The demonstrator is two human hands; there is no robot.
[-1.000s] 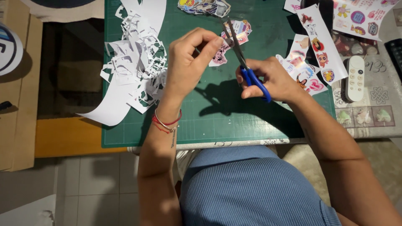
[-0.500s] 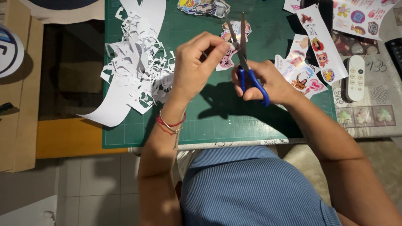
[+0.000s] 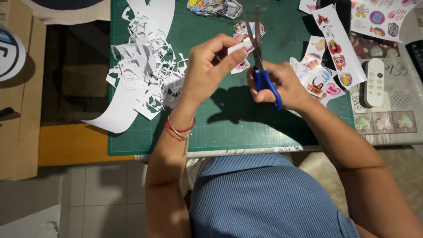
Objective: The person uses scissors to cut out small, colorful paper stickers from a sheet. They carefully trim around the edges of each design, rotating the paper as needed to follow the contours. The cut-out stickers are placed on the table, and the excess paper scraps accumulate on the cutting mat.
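My left hand [image 3: 210,66] pinches a small sticker sheet piece [image 3: 241,66] between thumb and fingers above the green cutting mat [image 3: 229,128]. My right hand [image 3: 282,83] grips blue-handled scissors [image 3: 260,53], blades pointing away from me and meeting the sticker piece at its right edge. Both hands hover over the middle of the mat.
A heap of white paper offcuts [image 3: 141,75] lies on the mat's left part. Cut stickers [image 3: 215,7] sit at the far edge, sticker strips [image 3: 328,57] at the right. A white remote [image 3: 373,81] rests on the patterned table. Cardboard [image 3: 20,101] stands at the left.
The scissors have swung more upright and shifted slightly left. My left hand has turned the sticker piece and lifted a little.
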